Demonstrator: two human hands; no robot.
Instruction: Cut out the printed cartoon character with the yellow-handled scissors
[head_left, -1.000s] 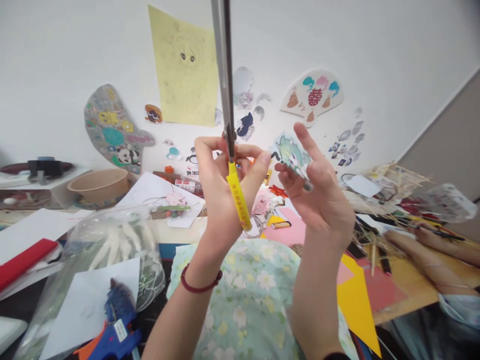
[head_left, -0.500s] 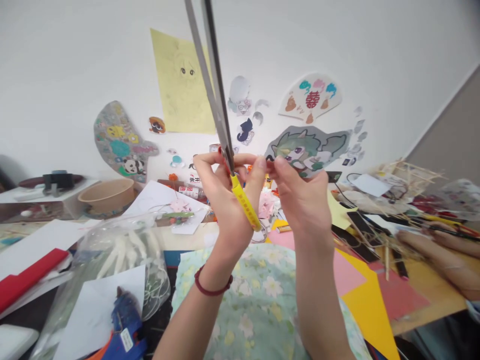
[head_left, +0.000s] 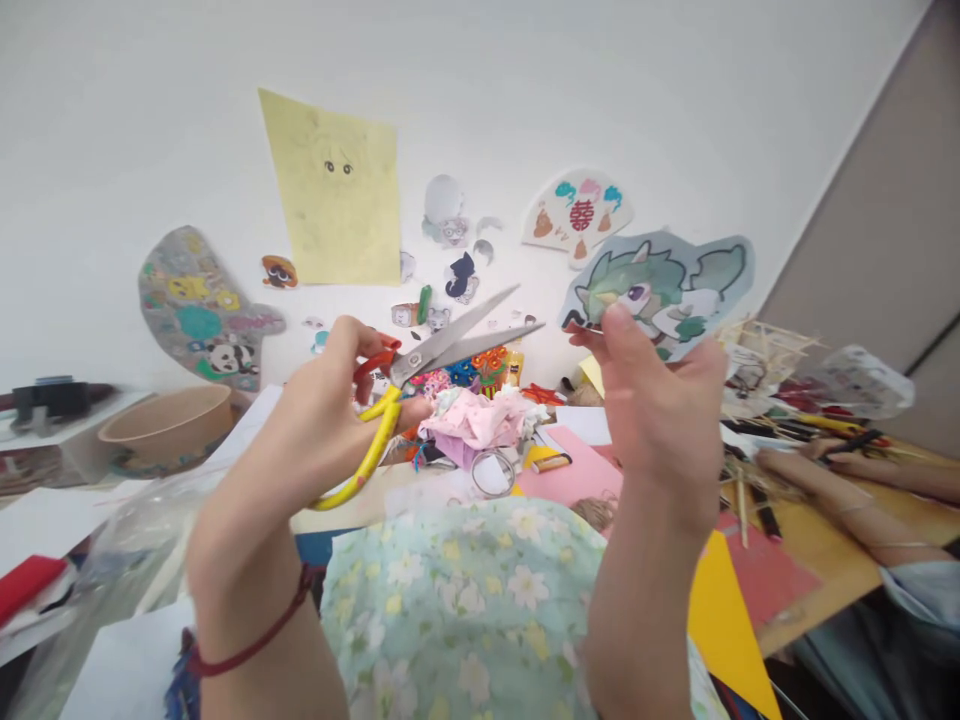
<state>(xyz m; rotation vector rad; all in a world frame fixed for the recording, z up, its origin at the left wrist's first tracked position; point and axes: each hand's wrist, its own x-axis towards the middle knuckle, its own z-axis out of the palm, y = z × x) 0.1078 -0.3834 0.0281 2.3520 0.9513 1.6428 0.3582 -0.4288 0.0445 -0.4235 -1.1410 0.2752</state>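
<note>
My left hand holds scissors with red and yellow handles, its fingers around the loops. The blades are parted and point up to the right. A paper cutout of a green-haired cartoon figure is pinched in my right hand, the thumb on its front near the lower left edge. A gap lies between the blade tips and the cutout. Pink crumpled material sits on the desk beyond and between my hands.
A yellow drawing and stickers are on the wall. A brown bowl and plastic bag stand left. At right are yellow paper, thin sticks and another person's hands holding something dark. Floral cloth lies below my arms.
My hands have moved apart, left hand to the left and right hand to the right. The scissors have tilted from upright toward the right and opened wider. The view has shifted.
</note>
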